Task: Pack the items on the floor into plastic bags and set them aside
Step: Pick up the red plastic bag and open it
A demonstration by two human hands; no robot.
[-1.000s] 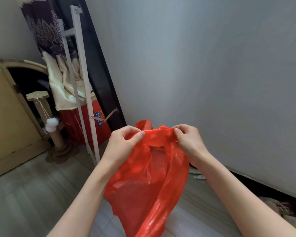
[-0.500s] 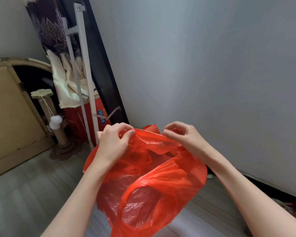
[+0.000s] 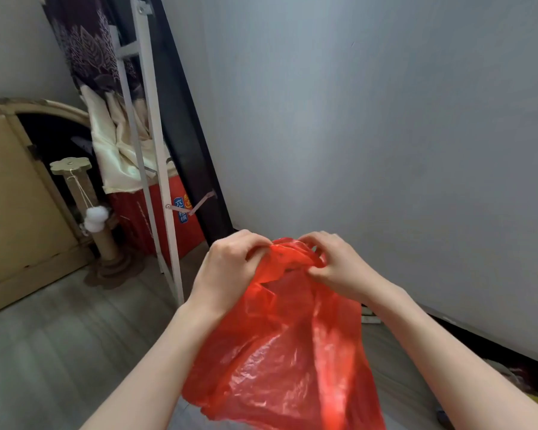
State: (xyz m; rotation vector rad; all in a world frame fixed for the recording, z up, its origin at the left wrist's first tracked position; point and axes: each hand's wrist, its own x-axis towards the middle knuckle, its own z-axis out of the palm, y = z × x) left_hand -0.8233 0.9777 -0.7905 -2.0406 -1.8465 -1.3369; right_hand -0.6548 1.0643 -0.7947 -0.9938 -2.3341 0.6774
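Red plastic bunches in our left hand [image 3: 230, 268] and right hand [image 3: 333, 265], both pinching the top of the bag [image 3: 286, 352], held close together. It hangs between our forearms above the grey floor [image 3: 59, 336], near the white wall [image 3: 385, 135].

View: one head camera, wide-angle
Facing: forward and down, toward a wall [image 3: 385, 135] corner
Nearness: close over both forearms, floor [image 3: 59, 352] below

Bag [image 3: 286, 352]: thin red plastic, glossy, crinkled. Floor [image 3: 59, 352]: grey wood-grain, matt. Wall [image 3: 370, 119]: smooth, matt. Post [image 3: 94, 212]: rough rope wrap. Curtain [image 3: 118, 150]: cream satin, sheeny.
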